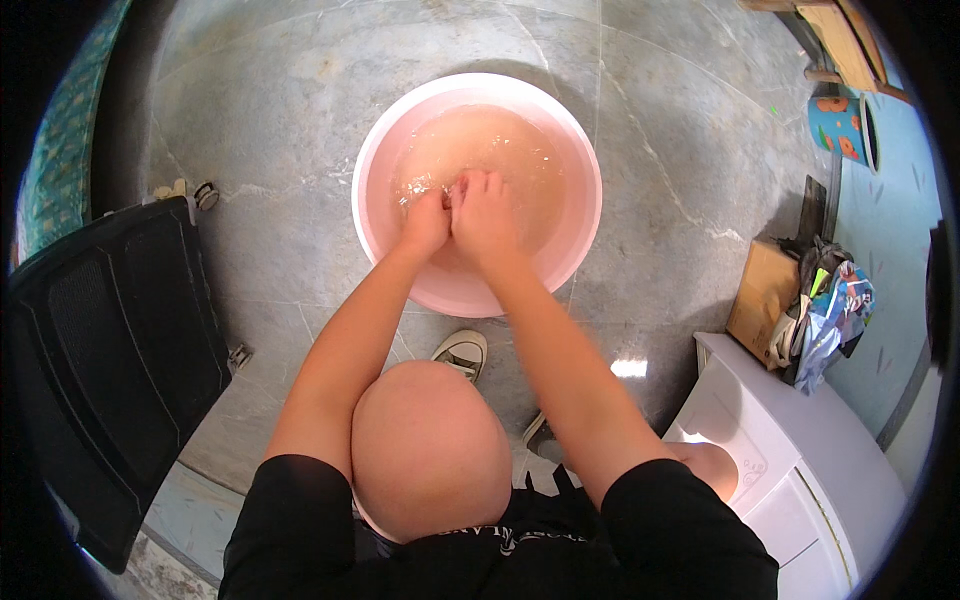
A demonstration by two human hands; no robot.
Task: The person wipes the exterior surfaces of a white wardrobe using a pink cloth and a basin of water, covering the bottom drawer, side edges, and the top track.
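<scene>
A round pink plastic basin (587,187) holding slightly cloudy water (517,142) stands on the grey floor before me. My left hand (429,219) is inside the basin at the water, its fingers curled inward. Close against it on the right, my right hand (484,210) has its fingers bent over something small and dark reddish between the two hands; whether that is an object or part of the fingers cannot be told. The fingertips of both hands are partly hidden.
Grey marbled floor tiles (285,127) surround the basin. A black folding item with metal fittings (120,360) stands at left. At right are a white cabinet (810,412), a cardboard box (761,300), plastic bags (832,322) and a blue patterned bin (836,127). My shoe (465,352) is below the basin.
</scene>
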